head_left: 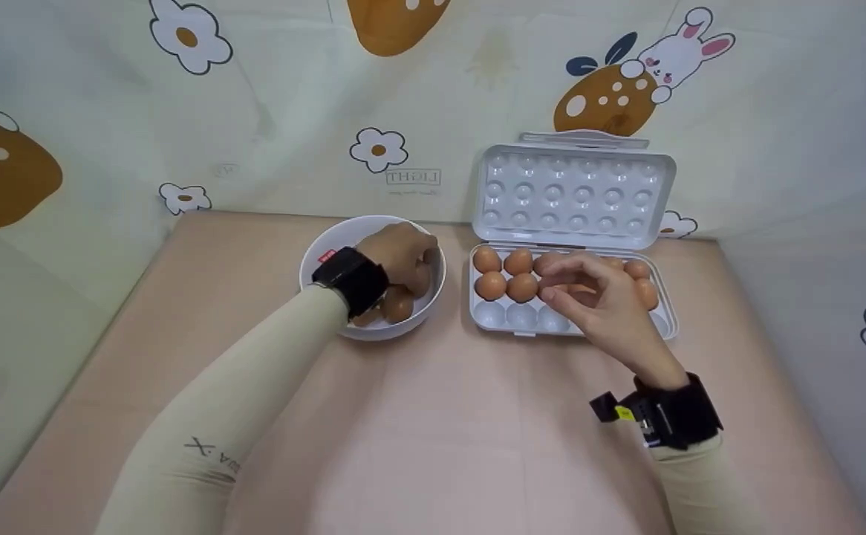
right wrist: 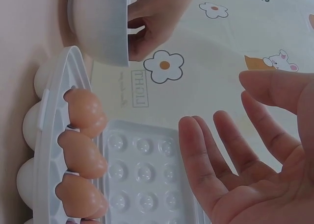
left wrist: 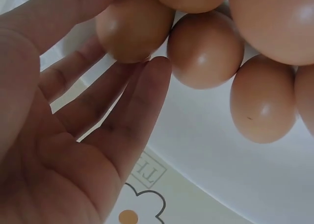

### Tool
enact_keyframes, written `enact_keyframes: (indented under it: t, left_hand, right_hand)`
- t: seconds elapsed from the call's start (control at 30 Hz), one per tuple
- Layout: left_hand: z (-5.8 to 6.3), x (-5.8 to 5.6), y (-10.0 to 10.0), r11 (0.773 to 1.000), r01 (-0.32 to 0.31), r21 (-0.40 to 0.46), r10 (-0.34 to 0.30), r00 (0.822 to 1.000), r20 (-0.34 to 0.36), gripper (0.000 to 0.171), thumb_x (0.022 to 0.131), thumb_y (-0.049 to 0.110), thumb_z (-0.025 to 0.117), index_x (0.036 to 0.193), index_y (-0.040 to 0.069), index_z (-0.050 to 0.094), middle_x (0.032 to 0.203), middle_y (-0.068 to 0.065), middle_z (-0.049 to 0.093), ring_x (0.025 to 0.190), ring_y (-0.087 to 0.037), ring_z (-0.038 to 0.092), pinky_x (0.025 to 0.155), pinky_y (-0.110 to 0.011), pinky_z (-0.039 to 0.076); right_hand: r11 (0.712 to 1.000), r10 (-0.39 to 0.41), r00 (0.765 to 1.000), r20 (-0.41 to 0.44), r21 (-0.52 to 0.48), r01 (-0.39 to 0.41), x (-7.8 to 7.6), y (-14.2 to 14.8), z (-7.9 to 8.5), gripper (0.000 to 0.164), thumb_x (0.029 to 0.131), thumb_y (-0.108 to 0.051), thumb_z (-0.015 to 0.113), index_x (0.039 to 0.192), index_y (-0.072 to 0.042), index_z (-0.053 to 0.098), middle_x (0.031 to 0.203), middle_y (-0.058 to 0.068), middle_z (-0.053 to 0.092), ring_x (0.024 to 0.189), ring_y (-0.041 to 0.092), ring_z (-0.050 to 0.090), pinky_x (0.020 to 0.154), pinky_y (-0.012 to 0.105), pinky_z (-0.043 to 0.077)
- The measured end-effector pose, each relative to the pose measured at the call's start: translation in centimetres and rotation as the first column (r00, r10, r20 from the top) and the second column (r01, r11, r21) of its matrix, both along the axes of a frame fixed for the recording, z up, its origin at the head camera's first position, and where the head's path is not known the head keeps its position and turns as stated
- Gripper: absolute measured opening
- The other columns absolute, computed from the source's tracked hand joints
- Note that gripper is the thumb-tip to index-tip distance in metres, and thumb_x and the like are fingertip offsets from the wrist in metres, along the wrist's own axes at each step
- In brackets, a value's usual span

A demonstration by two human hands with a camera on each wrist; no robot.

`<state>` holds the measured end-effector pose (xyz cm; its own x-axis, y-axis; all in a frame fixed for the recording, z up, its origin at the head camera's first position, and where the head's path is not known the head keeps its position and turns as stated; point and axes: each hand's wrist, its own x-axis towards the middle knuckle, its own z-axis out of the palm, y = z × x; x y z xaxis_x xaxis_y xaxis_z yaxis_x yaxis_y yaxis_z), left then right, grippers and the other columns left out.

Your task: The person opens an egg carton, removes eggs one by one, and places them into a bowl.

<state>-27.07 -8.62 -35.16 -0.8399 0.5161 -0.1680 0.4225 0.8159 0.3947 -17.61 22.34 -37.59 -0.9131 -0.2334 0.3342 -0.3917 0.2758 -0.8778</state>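
My left hand [head_left: 401, 256] reaches down into a white bowl [head_left: 385, 332], its back toward the head camera. In the left wrist view, its thumb and fingertips pinch a brown egg [left wrist: 135, 30] at the bowl's edge. More brown eggs [left wrist: 206, 50] lie close against that one. My right hand [head_left: 615, 308] hovers over an open white egg carton [head_left: 521, 317], fingers loosely bent and nothing between them. Brown eggs [head_left: 490, 285] sit in the carton's back and middle rows, some hidden behind the right hand. Bare white cups show along its front row.
The carton's dimpled lid [head_left: 574, 236] stands raised at the back, near the patterned cloth backdrop [head_left: 269, 156]. A pinkish cover lies over the table [head_left: 433, 438]. The bowl stands left of the carton, with a narrow gap between them.
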Motion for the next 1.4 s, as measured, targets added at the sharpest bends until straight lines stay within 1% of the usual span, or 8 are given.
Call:
enact_keyframes:
  t: [0.27, 0.47, 0.6, 0.7, 0.93, 1.1, 1.23, 1.4]
  left_hand:
    - [1.1, 1.3, -0.7, 0.991, -0.038, 0.132, 0.037, 0.999, 0.011, 0.044, 0.080, 0.002, 0.073, 0.124, 0.008, 0.070, 0.125, -0.012, 0.067, 0.112, -0.028, 0.056, 0.103, -0.043, 0.049]
    - [1.8, 3.3, -0.9, 0.974, -0.061, 0.220, 0.073, 0.996, -0.049, 0.044, 0.086, 0.004, 0.068, 0.129, 0.015, 0.068, 0.123, -0.004, 0.065, 0.110, -0.024, 0.056, 0.097, -0.038, 0.051]
    - [2.1, 4.5, -0.9, 0.967, -0.041, 0.251, 0.077, 0.987, -0.138, 0.041, 0.091, 0.007, 0.072, 0.129, 0.020, 0.068, 0.120, 0.001, 0.063, 0.111, -0.023, 0.054, 0.098, -0.037, 0.050]
    - [2.0, 5.2, -0.7, 0.960, -0.023, 0.279, 0.082, 0.976, -0.202, 0.042, 0.091, 0.014, 0.081, 0.130, 0.020, 0.068, 0.128, 0.002, 0.063, 0.117, -0.022, 0.054, 0.105, -0.038, 0.049]
    - [1.1, 6.5, -0.7, 0.943, 0.004, 0.334, 0.103, 0.947, -0.304, 0.050, 0.089, 0.024, 0.087, 0.134, 0.020, 0.065, 0.139, 0.003, 0.060, 0.130, -0.021, 0.053, 0.108, -0.039, 0.049]
    - [0.1, 7.2, -0.5, 0.954, -0.021, 0.299, 0.132, 0.925, -0.356, 0.060, 0.090, 0.034, 0.086, 0.144, 0.027, 0.060, 0.154, 0.003, 0.053, 0.140, -0.023, 0.048, 0.103, -0.052, 0.052]
    - [-0.8, 7.5, -0.3, 0.959, -0.028, 0.280, 0.140, 0.910, -0.390, 0.070, 0.089, 0.039, 0.086, 0.152, 0.029, 0.055, 0.163, 0.000, 0.045, 0.146, -0.027, 0.043, 0.102, -0.061, 0.047]
    - [-1.9, 7.8, -0.2, 0.959, -0.014, 0.282, 0.133, 0.903, -0.408, 0.075, 0.090, 0.041, 0.084, 0.156, 0.029, 0.051, 0.169, -0.002, 0.038, 0.151, -0.030, 0.037, 0.110, -0.064, 0.039]
  right_hand:
    - [0.999, -0.001, 1.000, -0.022, 0.037, 0.001, -0.1, -0.2, -0.2, 0.029, 0.092, 0.006, 0.078, 0.119, -0.003, 0.072, 0.126, 0.007, 0.070, 0.111, 0.027, 0.072, 0.092, 0.030, 0.061]
    - [0.985, 0.012, 0.994, -0.109, 0.170, 0.007, -0.5, -0.6, -0.2, 0.038, 0.089, 0.009, 0.079, 0.124, -0.002, 0.070, 0.126, 0.010, 0.069, 0.112, 0.020, 0.069, 0.091, 0.028, 0.061]
    - [0.945, 0.000, 0.979, -0.204, 0.319, 0.066, -0.9, -0.9, -0.4, 0.042, 0.088, 0.004, 0.082, 0.127, -0.004, 0.070, 0.126, 0.006, 0.069, 0.115, 0.020, 0.066, 0.090, 0.027, 0.061]
    - [0.903, 0.001, 0.967, -0.256, 0.416, 0.109, -1.4, -1.3, -0.5, 0.045, 0.088, -0.001, 0.084, 0.130, -0.010, 0.071, 0.128, 0.003, 0.070, 0.119, 0.021, 0.063, 0.092, 0.032, 0.059]
    - [0.848, 0.090, 0.952, -0.293, 0.524, 0.081, -3.4, -2.5, -1.0, 0.036, 0.090, -0.007, 0.082, 0.124, -0.011, 0.072, 0.126, 0.008, 0.071, 0.119, 0.027, 0.061, 0.103, 0.045, 0.045]
    - [0.803, 0.133, 0.965, -0.227, 0.595, 0.030, -4.5, -3.0, -1.5, 0.043, 0.091, -0.005, 0.079, 0.132, -0.011, 0.070, 0.128, 0.007, 0.067, 0.116, 0.027, 0.061, 0.100, 0.045, 0.052]
    - [0.758, 0.165, 0.968, -0.191, 0.653, 0.000, -5.3, -3.7, -1.9, 0.052, 0.090, -0.005, 0.079, 0.140, -0.014, 0.067, 0.129, 0.009, 0.065, 0.115, 0.028, 0.059, 0.101, 0.046, 0.052]
    - [0.712, 0.176, 0.970, -0.170, 0.702, -0.007, -5.9, -4.7, -2.4, 0.054, 0.090, -0.005, 0.077, 0.142, -0.012, 0.065, 0.124, 0.011, 0.062, 0.108, 0.030, 0.059, 0.094, 0.047, 0.053]
